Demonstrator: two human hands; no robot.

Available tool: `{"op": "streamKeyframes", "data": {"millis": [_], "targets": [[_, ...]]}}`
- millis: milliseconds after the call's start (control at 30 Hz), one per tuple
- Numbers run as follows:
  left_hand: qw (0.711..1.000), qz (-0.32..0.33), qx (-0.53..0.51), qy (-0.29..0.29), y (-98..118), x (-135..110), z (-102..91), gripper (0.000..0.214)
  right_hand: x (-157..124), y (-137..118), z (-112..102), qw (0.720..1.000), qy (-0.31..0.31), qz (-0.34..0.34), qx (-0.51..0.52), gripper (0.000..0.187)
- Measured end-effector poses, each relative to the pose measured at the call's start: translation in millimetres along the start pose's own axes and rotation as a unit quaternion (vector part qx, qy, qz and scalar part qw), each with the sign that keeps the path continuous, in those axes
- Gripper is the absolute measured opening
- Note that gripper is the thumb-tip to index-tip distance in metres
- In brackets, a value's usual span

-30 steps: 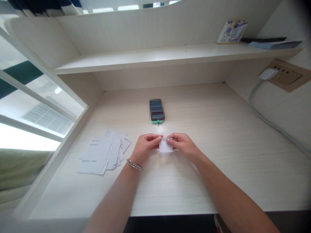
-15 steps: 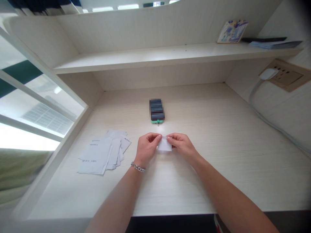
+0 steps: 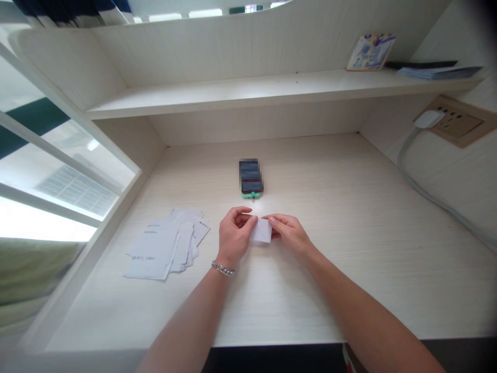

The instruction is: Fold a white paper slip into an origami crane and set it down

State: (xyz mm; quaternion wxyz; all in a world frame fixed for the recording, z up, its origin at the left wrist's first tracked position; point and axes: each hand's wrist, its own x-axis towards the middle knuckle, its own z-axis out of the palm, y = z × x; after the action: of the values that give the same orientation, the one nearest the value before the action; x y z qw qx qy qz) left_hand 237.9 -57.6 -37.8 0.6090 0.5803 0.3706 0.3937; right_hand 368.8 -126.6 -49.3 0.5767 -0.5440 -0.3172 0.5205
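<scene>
A small white paper slip [image 3: 261, 231] is held up between my two hands, just above the desk. My left hand [image 3: 235, 235] pinches its left edge between thumb and fingers. My right hand [image 3: 289, 233] grips the right edge, with its fingertips partly behind the slip. A silver chain bracelet [image 3: 222, 268] circles my left wrist. Beyond the hands lies a dark phone [image 3: 251, 178] with a mint-green end, its surface pixelated. To the left of my left hand is a loose pile of printed white papers [image 3: 165, 244].
The pale wood-grain desk [image 3: 334, 290] sits under a shelf [image 3: 248, 88] holding a booklet [image 3: 370, 52] and dark flat papers [image 3: 438, 72]. A wall socket panel [image 3: 456, 122] with a white plug [image 3: 429, 119] and grey cable is at right. A window [image 3: 50, 171] lies left.
The slip has tilted slightly between my fingers. My left wrist has shifted to the right, and that hand now stands more upright. The pile and phone have not moved.
</scene>
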Motion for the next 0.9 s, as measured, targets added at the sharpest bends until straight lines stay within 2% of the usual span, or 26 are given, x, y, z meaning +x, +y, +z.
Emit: {"op": "streamKeyframes", "data": {"millis": [167, 467, 667, 900], "targets": [[1.0, 0.001, -0.004, -0.007, 0.8, -1.3, 1.0, 0.031, 1.3, 5.8, -0.6, 0.996, 0.038, -0.04, -0.068, 0.03], [0.999, -0.012, -0.018, 0.024, -0.5, 2.1, -2.6, 0.034, 2.4, 3.1, -0.1, 0.998, 0.053, -0.01, 0.026, 0.04], [0.999, -0.022, -0.031, 0.024, -4.1, 3.4, -3.4, 0.035, 0.2, 0.8, 1.2, 0.998, 0.047, -0.021, -0.028, 0.035], [0.99, -0.088, -0.111, 0.002, -7.1, 8.0, -0.7, 0.037, 1.1, 3.0, -0.3, 0.996, 0.066, -0.035, -0.046, 0.031]]}}
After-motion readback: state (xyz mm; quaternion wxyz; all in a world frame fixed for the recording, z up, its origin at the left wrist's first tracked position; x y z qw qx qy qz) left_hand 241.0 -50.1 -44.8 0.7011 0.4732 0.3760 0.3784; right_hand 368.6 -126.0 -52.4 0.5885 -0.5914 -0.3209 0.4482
